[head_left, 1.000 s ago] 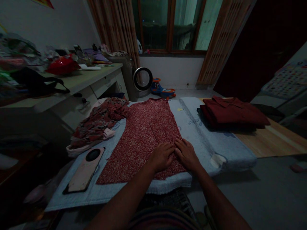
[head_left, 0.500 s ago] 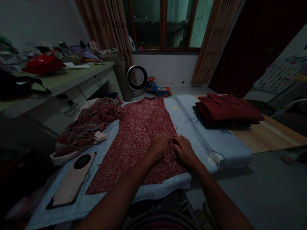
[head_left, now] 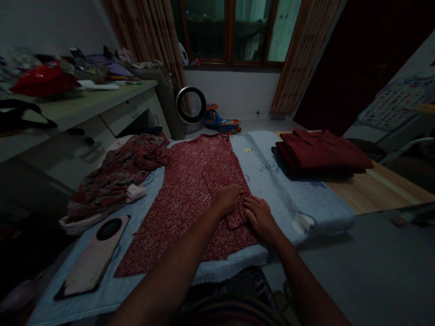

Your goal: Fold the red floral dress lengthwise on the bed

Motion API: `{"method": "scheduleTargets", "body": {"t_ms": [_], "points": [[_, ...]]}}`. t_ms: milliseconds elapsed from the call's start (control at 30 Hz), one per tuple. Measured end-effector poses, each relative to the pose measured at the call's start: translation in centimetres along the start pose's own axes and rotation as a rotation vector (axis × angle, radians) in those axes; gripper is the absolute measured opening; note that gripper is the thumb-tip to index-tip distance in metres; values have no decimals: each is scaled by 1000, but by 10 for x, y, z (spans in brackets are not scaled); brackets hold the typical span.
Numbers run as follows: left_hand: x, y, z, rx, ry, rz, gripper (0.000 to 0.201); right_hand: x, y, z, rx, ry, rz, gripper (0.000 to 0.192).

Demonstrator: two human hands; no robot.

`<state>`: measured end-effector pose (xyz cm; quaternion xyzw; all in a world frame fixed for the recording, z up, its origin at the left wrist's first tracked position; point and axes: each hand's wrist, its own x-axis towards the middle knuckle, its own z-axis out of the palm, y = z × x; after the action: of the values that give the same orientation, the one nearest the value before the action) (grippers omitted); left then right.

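Note:
A red garment with a small pale print (head_left: 180, 194) lies spread on a light blue blanket (head_left: 272, 185), its collar end away from me. A sleeve-like strip of it (head_left: 235, 220) is folded back over the right side. My left hand (head_left: 229, 199) lies palm down on this strip, fingers stretched forward. Just beside it, my right hand (head_left: 261, 217) rests along the garment's right edge with its fingers extended over the cloth. Both hands look open, though some fingertips blend into the dark fabric. The undersides of the hands are hidden.
A phone-shaped pinkish object with a round black part (head_left: 93, 258) lies at left, near a crumpled patterned garment (head_left: 118, 167). Folded dark red clothes (head_left: 322, 151) are stacked at right, by a wooden board (head_left: 360, 194). A cluttered desk (head_left: 136, 93) stands at left; a ride-on toy (head_left: 220, 121) is behind.
My right hand has slid slightly down and toward me along the garment's edge, and the left shifted slightly. More of the folded strip's lower end shows. The view has turned slightly.

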<state>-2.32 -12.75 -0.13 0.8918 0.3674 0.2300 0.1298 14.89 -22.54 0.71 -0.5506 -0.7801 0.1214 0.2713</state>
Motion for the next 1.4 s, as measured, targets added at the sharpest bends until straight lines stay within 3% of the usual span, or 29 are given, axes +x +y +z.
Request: {"method": "scheduleTargets", "body": {"t_ms": [167, 433, 633, 1100, 1400], "points": [[1, 4, -3, 33, -15, -11, 31, -7, 1, 0, 74, 86, -42, 31], [-1, 7, -6, -9, 3, -2, 30, -5, 3, -5, 82, 118, -57, 36], [0, 5, -5, -36, 5, -6, 29, -4, 3, 2, -28, 54, -41, 41], [1, 7, -6, 12, 2, 5, 28, 1, 1, -4, 45, 100, -78, 28], [1, 12, -12, 8, -12, 1, 28, 1, 1, -2, 27, 105, -96, 37]]}}
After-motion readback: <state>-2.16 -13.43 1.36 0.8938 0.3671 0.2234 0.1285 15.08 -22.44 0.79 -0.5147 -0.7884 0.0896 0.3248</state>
